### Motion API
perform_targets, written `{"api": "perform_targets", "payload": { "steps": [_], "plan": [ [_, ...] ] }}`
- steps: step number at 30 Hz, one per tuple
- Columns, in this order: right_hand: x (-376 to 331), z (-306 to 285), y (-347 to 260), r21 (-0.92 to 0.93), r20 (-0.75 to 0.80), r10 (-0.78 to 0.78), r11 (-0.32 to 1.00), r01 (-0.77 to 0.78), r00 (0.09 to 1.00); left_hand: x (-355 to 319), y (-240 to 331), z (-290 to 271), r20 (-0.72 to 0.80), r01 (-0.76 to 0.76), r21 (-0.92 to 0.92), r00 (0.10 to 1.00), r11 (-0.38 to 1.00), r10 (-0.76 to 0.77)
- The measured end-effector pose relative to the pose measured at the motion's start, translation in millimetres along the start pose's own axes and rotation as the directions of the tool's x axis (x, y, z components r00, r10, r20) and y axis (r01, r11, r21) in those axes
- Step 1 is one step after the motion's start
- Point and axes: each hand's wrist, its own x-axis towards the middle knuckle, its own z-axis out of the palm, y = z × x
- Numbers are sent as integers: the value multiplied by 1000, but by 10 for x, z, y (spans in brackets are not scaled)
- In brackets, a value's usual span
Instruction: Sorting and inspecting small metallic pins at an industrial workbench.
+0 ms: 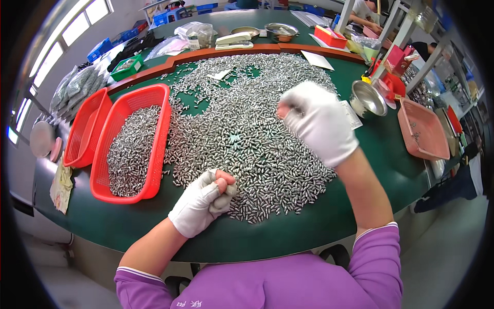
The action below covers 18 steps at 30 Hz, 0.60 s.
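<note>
Most small metal pieces (247, 134) remain heaped mid-frame on the green tabletop (128, 226) — the red basket (157, 149) at left looks partly filled — left hand (203, 203) clenched, seemingly on pieces, right hand (316, 121) raised, fist closed.

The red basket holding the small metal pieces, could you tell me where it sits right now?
In the head view, the filled red basket lies left of the metal pile, beside an empty red basket.

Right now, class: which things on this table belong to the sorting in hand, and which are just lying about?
In use:
left hand, gloved and fisted
right hand, gloved
heap of small metal pieces
red basket part-filled with pieces

Lying about:
empty red basket
steel bowl
pink tray
stapler
</note>
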Motion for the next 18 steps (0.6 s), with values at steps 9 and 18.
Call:
{"api": "perform_targets", "payload": {
  "steps": [9, 18],
  "plan": [
    [-335, -982, 1771, -646, -269, 728, 349, -679, 631, 91, 7, -1, 25, 1, -93, 1000, 996, 1],
    [-33, -118, 762, -26, 74, 272, 962, -271, 959, 51, -29, -105, 51, 3, -146, 999, 989, 4]
  ]
}}
